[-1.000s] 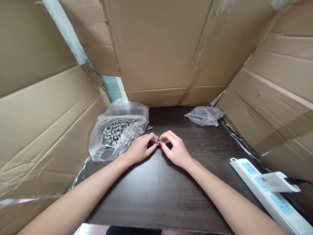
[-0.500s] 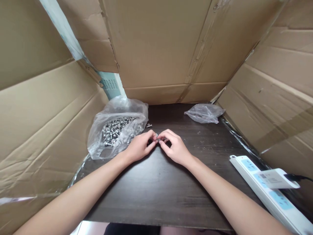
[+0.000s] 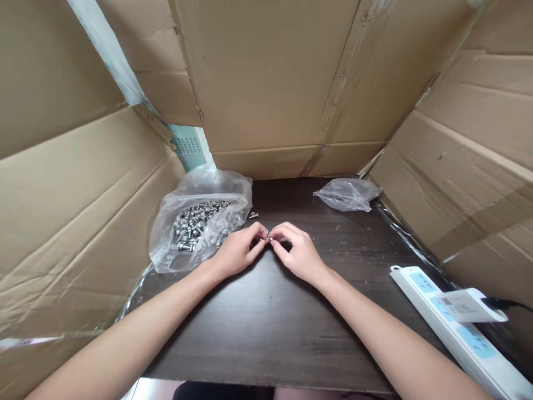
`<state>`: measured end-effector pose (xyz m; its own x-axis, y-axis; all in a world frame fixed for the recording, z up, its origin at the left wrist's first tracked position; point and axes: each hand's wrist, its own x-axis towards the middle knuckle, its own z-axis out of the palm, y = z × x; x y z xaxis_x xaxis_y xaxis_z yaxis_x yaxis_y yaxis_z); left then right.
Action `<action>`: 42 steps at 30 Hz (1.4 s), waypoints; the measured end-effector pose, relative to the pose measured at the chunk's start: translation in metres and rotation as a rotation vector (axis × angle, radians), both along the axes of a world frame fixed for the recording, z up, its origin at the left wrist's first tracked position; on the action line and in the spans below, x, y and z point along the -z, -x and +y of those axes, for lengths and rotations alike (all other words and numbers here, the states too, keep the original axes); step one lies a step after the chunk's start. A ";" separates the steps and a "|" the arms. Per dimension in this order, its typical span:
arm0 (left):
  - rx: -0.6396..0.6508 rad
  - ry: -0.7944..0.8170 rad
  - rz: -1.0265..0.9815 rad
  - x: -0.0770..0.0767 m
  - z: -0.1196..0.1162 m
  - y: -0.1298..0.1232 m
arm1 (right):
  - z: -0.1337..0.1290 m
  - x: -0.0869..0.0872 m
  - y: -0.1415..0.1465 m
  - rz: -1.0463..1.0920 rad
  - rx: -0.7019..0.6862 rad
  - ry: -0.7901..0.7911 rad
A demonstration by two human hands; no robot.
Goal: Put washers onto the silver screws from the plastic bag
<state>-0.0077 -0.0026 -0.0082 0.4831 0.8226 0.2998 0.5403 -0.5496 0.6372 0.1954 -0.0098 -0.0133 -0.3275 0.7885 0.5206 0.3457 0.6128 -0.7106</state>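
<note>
Forearms (image 3: 137, 319) slant inward over the table (image 3: 266, 339). At centre, left hand (image 3: 238, 251) and right hand (image 3: 300, 254) face each other, fingers curled, tips pinching a small metal part (image 3: 268, 239) between them. Left: clear bag (image 3: 163, 236), mouth gaping, heaped with bolts (image 3: 195, 225). Just right of it, loose metal bits (image 3: 254, 216). Far right: crumpled bag (image 3: 346, 195) near cardboard (image 3: 416, 172).

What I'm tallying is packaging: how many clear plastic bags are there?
2: a large clear plastic bag holding silver metal bolts, beside the left hand, and a smaller clear plastic bag, back right. Nested ones would be hidden.
</note>
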 end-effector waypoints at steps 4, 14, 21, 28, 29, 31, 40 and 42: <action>-0.002 -0.001 0.010 0.001 0.000 0.000 | -0.001 -0.001 0.000 0.016 -0.008 -0.001; 0.023 -0.063 0.051 -0.003 -0.001 0.001 | 0.000 -0.001 0.000 0.016 0.019 0.033; 0.031 -0.064 0.038 -0.001 -0.001 0.000 | -0.001 -0.002 0.001 -0.019 0.049 0.025; -0.015 -0.019 -0.007 -0.001 -0.001 0.001 | -0.001 -0.003 0.000 -0.025 0.019 0.024; -0.023 -0.020 -0.010 -0.001 0.000 0.001 | -0.001 -0.002 0.000 -0.031 0.014 0.028; -0.035 -0.026 -0.012 0.000 0.000 0.001 | 0.000 0.000 -0.001 -0.041 0.011 0.043; -0.031 -0.057 0.013 0.000 0.000 0.000 | 0.002 0.000 -0.002 -0.109 0.060 0.167; -0.046 -0.059 -0.020 0.001 0.002 0.000 | 0.002 0.000 -0.002 -0.144 0.042 0.196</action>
<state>-0.0072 -0.0010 -0.0091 0.4391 0.8241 0.3578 0.5533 -0.5618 0.6150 0.1978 -0.0080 -0.0131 -0.3520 0.8843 0.3068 0.4748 0.4512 -0.7557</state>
